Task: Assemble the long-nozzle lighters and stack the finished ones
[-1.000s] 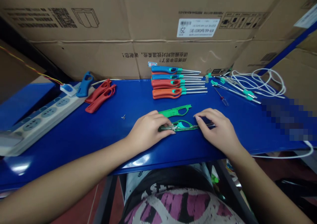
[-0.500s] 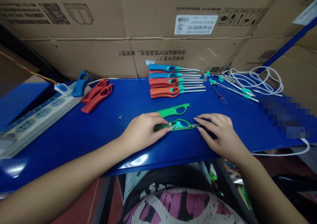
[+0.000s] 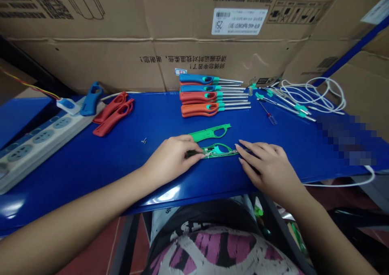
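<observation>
A green lighter shell half [image 3: 209, 156] lies on the blue table with its inner side up, holding a teal trigger [image 3: 219, 149], thin wires and other small parts. My left hand [image 3: 174, 155] grips its handle end between thumb and fingers, hiding that end. A metal rod [image 3: 235, 151] runs from the shell's right end beneath my right hand [image 3: 267, 161], whose fingers are outstretched and apart over it; whether they press on it cannot be made out. Just behind lies the other green shell half [image 3: 212, 133], its left end partly behind my left hand.
Assembled lighters [image 3: 199, 109] are stacked at the back. Red shell halves [image 3: 114, 114], a blue one [image 3: 92, 99] and a power strip [image 3: 39, 141] lie left; small screws [image 3: 144, 140] nearer. On the right are a screwdriver [image 3: 270, 117], metal rods [image 3: 291, 104] and white cable [image 3: 322, 90].
The view has shifted slightly. My right hand's fingers have spread a little over the rod. My left hand keeps its grip on the green shell half.
</observation>
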Tool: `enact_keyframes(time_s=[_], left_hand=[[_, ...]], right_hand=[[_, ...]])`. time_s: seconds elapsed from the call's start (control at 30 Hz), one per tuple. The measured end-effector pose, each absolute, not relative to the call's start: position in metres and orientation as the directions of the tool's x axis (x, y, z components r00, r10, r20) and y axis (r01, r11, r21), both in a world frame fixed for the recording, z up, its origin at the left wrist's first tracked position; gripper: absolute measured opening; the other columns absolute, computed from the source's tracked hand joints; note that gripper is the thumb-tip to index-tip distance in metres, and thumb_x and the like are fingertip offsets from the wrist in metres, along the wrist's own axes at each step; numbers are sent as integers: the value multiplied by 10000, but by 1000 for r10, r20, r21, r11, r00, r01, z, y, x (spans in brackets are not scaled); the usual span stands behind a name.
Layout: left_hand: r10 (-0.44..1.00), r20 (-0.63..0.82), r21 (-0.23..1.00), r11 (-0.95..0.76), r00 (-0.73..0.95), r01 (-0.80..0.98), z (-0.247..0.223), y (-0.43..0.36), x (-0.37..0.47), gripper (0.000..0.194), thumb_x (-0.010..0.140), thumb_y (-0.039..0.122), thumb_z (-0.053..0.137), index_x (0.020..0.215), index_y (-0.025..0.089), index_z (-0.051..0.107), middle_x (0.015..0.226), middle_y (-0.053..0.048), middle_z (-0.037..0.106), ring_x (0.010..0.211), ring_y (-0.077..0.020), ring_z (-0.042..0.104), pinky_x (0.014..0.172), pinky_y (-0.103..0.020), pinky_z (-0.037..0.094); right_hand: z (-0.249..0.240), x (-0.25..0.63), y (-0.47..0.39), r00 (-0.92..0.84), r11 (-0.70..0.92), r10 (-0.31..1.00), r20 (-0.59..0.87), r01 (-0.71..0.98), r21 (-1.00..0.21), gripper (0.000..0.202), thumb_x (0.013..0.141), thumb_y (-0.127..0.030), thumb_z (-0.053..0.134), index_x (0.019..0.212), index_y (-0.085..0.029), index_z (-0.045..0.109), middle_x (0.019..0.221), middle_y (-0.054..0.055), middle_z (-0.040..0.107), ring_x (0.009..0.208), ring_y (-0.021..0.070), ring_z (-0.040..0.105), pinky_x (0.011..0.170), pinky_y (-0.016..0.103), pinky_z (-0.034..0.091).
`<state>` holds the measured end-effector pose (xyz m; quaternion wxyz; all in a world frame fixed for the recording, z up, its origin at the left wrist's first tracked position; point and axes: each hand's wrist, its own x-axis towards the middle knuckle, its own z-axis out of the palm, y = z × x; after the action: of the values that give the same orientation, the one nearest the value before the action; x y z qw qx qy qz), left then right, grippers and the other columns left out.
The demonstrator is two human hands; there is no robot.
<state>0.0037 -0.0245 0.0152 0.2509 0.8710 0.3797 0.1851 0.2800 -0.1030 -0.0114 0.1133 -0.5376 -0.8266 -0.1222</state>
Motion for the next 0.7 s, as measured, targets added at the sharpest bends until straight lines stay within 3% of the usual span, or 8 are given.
enact_keyframes(time_s=[0.27, 0.47, 0.6, 0.7], left_hand=[[753, 112, 549, -590, 648, 592, 19, -25, 3, 140, 906, 229, 685, 991, 212, 795, 910, -29, 713, 770, -157, 665, 683, -274, 490], [744, 108, 564, -592, 659, 575, 19, -24, 2, 128, 899, 205, 691, 973, 200, 796, 909, -35, 713, 791, -161, 670, 709, -276, 499], [744, 108, 568, -590, 659, 573, 19, -23, 2, 133, 899, 197, 687, 977, 209, 794, 921, -35, 713, 810, -164, 672, 722, -281, 505], [740, 114, 563, -598, 663, 571, 19, -24, 2, 131, 900, 196, 685, 975, 202, 793, 908, -35, 710, 799, -162, 671, 719, -281, 506]], right_hand=[[-9, 278, -102, -387, 389, 860, 331, 919, 63, 340, 1019, -279, 468, 1295, -207, 655, 1332, 78, 677, 1122, 284, 624, 880, 472, 411], [-9, 283, -100, -326, 370, 890, 319, 925, -88, 348, 1006, -295, 495, 1329, -278, 624, 1365, 67, 644, 1174, 276, 604, 919, 489, 441], [-8, 278, -95, -269, 345, 902, 338, 919, -189, 455, 985, -315, 521, 1435, -242, 524, 1359, 103, 635, 1218, 291, 591, 979, 516, 468], [-10, 271, -89, -226, 353, 893, 389, 889, -293, 440, 969, -305, 537, 1395, -197, 565, 1318, 121, 660, 1209, 277, 625, 1016, 481, 511]])
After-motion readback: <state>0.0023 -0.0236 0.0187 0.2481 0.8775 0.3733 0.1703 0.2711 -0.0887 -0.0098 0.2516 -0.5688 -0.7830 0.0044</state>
